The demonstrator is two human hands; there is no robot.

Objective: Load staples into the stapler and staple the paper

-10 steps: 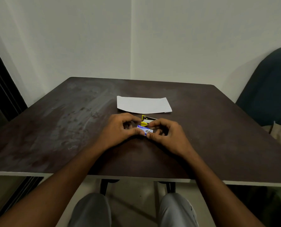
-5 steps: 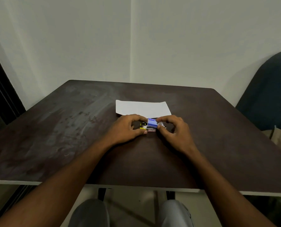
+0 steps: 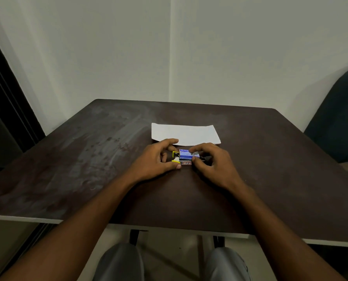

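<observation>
Both hands pinched at a small blue staple box [image 3: 187,154] with unreadable white lettering: left hand [image 3: 156,160] on the yellow stapler [image 3: 176,159], right hand [image 3: 213,164] on the box, contents unseen.

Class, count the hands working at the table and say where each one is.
2. The left hand grips the yellow stapler at its left end; the right hand pinches the blue staple box just beside it.

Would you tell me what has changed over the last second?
Both hands, left hand and right hand, moved away from the body toward the paper, carrying the blue staple box and yellow stapler. Both hands keep their grip; the paper stayed put.
</observation>
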